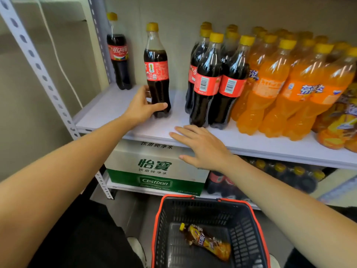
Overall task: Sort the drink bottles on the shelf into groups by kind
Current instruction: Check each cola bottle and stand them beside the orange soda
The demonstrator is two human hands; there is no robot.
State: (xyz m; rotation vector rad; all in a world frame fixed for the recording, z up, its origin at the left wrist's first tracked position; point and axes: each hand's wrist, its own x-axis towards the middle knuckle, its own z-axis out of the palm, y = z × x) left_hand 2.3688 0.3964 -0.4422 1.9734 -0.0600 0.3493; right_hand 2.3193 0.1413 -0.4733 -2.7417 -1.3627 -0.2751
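Bright, even light falls from above on the white shelf (116,111), where the cola bottle (156,74) at the left casts only a faint shadow. White streaks of glare run down the orange bottles (270,78). The lower bottles (289,176) sit in dim shade. The wide lens bends the upright post (39,68) at the left, and the far right edge is blurred.

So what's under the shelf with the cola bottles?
A white and green water carton sits below, with dark yellow-capped bottles to its right. The shelf board and the right hand cover part of them, so the back rows are hidden.
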